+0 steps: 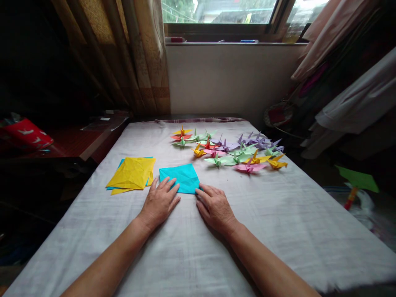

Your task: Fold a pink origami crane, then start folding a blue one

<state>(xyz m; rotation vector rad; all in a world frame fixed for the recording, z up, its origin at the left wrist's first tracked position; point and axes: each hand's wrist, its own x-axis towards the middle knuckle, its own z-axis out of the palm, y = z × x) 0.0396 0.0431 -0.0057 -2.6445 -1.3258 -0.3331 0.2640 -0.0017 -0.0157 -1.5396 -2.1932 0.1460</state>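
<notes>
Resting the flat, outspread left hand [158,201] on blue paper [187,175] around mid-table [278,231]; touching its near right corner with the loosely extended right hand [217,207]. Flanked, near the left edge, by yellow sheets [133,171]; backed, towards the far right corner, by paper cranes [239,159].

You are in what looks like a room of a home; which room it is, you cannot tell from this view. Ahead of you a long patterned curtain [148,62] hangs beside a window [216,31], with blurred greenery [179,11] outside and small odds and ends along the sill [210,43]. On your right, clothes [359,95] hang loosely in the dim corner, pale and pink ones among them. The creased, pale tablecloth [293,239] in front of you looks like household linen, and to your left stands a red-brown desk [71,144] bearing a red container [29,134].
</notes>
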